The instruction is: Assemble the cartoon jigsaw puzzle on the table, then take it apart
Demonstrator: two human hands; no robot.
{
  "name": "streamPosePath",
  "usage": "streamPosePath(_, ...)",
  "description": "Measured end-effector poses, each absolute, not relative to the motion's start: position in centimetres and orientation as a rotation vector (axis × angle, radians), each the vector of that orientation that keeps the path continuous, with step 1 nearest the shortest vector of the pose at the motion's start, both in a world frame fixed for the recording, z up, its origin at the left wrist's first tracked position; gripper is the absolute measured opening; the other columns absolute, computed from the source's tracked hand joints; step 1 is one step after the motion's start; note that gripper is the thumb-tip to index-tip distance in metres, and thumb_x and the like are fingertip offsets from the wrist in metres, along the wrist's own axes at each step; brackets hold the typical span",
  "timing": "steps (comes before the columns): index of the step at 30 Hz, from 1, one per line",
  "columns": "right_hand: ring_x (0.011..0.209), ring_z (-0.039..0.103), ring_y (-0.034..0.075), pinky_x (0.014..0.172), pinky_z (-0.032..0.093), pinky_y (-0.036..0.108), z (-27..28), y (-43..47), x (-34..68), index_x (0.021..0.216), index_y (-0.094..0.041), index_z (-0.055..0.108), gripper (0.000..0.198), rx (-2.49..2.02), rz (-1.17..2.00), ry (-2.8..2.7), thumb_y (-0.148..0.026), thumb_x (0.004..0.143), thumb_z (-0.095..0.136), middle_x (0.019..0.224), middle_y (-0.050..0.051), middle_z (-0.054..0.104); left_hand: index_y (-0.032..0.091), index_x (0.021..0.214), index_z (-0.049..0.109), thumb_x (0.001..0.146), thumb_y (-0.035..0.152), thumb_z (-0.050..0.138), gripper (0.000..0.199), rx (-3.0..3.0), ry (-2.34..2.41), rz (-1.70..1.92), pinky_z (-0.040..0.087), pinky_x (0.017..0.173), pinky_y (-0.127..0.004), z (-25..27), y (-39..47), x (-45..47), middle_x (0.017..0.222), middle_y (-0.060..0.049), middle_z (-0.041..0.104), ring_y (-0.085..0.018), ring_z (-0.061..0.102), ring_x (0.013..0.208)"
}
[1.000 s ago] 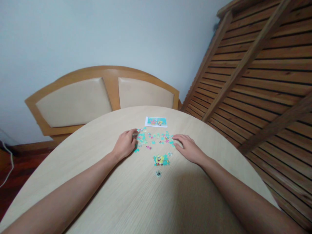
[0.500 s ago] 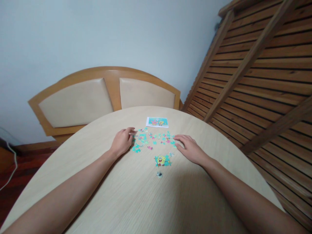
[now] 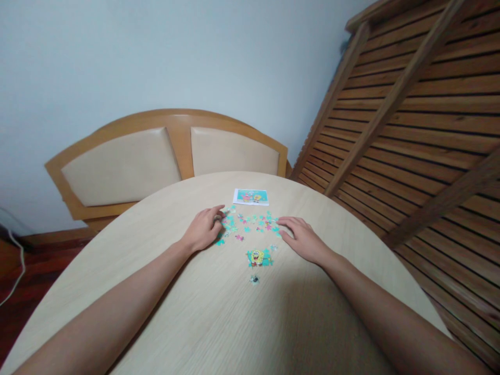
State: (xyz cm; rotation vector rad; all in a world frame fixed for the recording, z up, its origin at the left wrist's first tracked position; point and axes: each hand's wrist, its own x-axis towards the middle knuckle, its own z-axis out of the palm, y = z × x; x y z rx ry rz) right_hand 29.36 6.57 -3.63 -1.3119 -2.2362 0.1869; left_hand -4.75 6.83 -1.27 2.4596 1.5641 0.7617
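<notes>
Small jigsaw puzzle pieces (image 3: pixel 247 229), mostly turquoise with some pink, lie scattered across the middle of the table. At their left edge my left hand (image 3: pixel 203 228) rests over several pieces, its fingers apart and partly covering them. My right hand (image 3: pixel 299 235) lies at the right edge of the pieces with its fingers stretched toward them, holding nothing I can see. Nearer to me is a joined section of puzzle (image 3: pixel 258 257) with a yellow cartoon sponge figure. A single dark and white puzzle piece (image 3: pixel 254 279) lies just below it.
A picture card (image 3: pixel 251 197) of the cartoon lies flat beyond the pieces. The round wooden table (image 3: pixel 219 312) reaches to a padded bench back (image 3: pixel 128 166) by the wall. A slatted wooden panel (image 3: pixel 410 120) leans at the right. A white cable (image 3: pixel 19 265) hangs at the left.
My left hand has shifted right, further over the left-hand pieces. My right hand stays in nearly the same place. The view has moved very slightly.
</notes>
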Motion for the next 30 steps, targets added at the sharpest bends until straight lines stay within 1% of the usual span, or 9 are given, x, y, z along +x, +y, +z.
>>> streamPosePath(2, 0.120, 0.058, 0.028, 0.105, 0.044, 0.051, -3.7, 6.6, 29.4, 0.120, -0.024, 0.065, 0.029, -1.311, 0.183, -2.240, -0.034, 0.096, 0.051, 0.129, 0.008, 0.067, 0.010, 0.141, 0.048, 0.086, 0.022, 0.042, 0.056, 2.428, 1.606, 0.776, 0.043, 0.109, -0.045, -1.3, 6.9, -4.7, 0.127, -0.012, 0.068, -0.027, 0.060, 0.120)
streamPosePath(6, 0.121, 0.057, 0.028, 0.104, 0.044, 0.051, -3.7, 6.6, 29.3, 0.120, -0.024, 0.065, 0.029, -1.311, 0.182, -2.241, -0.035, 0.097, 0.051, 0.129, 0.008, 0.067, 0.008, 0.146, 0.043, 0.086, 0.023, 0.044, 0.061, 2.446, 1.621, 0.678, 0.041, 0.112, -0.045, -1.6, 7.1, -4.7, 0.134, -0.012, 0.064, -0.028, 0.058, 0.125)
streamPosePath(8, 0.121, 0.057, 0.028, 0.104, 0.044, 0.051, -3.6, 6.6, 29.3, 0.120, -0.024, 0.065, 0.029, -1.309, 0.182, -2.243, -0.035, 0.097, 0.051, 0.129, 0.008, 0.067, 0.009, 0.143, 0.047, 0.086, 0.022, 0.045, 0.059, 2.439, 1.678, 0.664, 0.042, 0.111, -0.045, -1.7, 7.2, -4.7, 0.132, -0.012, 0.066, -0.028, 0.059, 0.123)
streamPosePath(13, 0.120, 0.058, 0.028, 0.104, 0.044, 0.051, -3.6, 6.5, 29.4, 0.119, -0.026, 0.065, 0.028, -1.299, 0.187, -2.238, -0.034, 0.096, 0.052, 0.128, 0.008, 0.067, 0.010, 0.128, 0.063, 0.088, 0.019, 0.040, 0.047, 2.394, 1.830, 0.677, 0.043, 0.110, -0.044, -1.9, 7.5, -5.2, 0.131, -0.014, 0.067, -0.029, 0.060, 0.123)
streamPosePath(16, 0.120, 0.059, 0.028, 0.104, 0.045, 0.051, -3.6, 6.6, 29.5, 0.119, -0.026, 0.066, 0.029, -1.297, 0.185, -2.234, -0.035, 0.096, 0.052, 0.128, 0.008, 0.067, 0.013, 0.122, 0.068, 0.089, 0.018, 0.037, 0.045, 2.392, 1.835, 0.671, 0.042, 0.111, -0.042, -2.1, 7.8, -5.5, 0.131, -0.011, 0.067, -0.027, 0.059, 0.125)
streamPosePath(18, 0.119, 0.059, 0.028, 0.103, 0.045, 0.051, -3.7, 6.6, 29.5, 0.119, -0.025, 0.066, 0.029, -1.294, 0.182, -2.234, -0.035, 0.096, 0.052, 0.128, 0.009, 0.067, 0.016, 0.120, 0.071, 0.091, 0.020, 0.037, 0.045, 2.413, 1.810, 0.655, 0.040, 0.113, -0.041, -2.2, 7.9, -5.6, 0.135, -0.010, 0.065, -0.026, 0.056, 0.128)
streamPosePath(21, 0.120, 0.058, 0.028, 0.104, 0.045, 0.051, -3.8, 6.7, 29.5, 0.120, -0.025, 0.066, 0.029, -1.291, 0.179, -2.239, -0.035, 0.096, 0.052, 0.128, 0.009, 0.067, 0.017, 0.120, 0.073, 0.092, 0.023, 0.039, 0.044, 2.470, 1.759, 0.630, 0.039, 0.114, -0.044, -2.3, 7.9, -5.6, 0.137, -0.010, 0.063, -0.028, 0.055, 0.129)
streamPosePath(25, 0.121, 0.058, 0.028, 0.104, 0.045, 0.051, -3.7, 6.6, 29.5, 0.120, -0.024, 0.065, 0.029, -1.310, 0.180, -2.239, -0.036, 0.096, 0.051, 0.129, 0.008, 0.067, 0.016, 0.116, 0.075, 0.091, 0.025, 0.044, 0.041, 2.518, 1.701, 0.678, 0.042, 0.112, -0.046, -2.3, 7.7, -5.5, 0.134, -0.012, 0.064, -0.030, 0.057, 0.127)
streamPosePath(30, 0.121, 0.058, 0.028, 0.105, 0.044, 0.051, -3.5, 6.5, 29.4, 0.121, -0.023, 0.065, 0.030, -1.316, 0.180, -2.256, -0.035, 0.097, 0.050, 0.129, 0.009, 0.067, 0.021, 0.105, 0.077, 0.092, 0.033, 0.051, 0.031, 2.553, 1.567, 0.756, 0.046, 0.107, -0.047, -2.1, 7.4, -5.3, 0.128, -0.010, 0.067, -0.028, 0.061, 0.119)
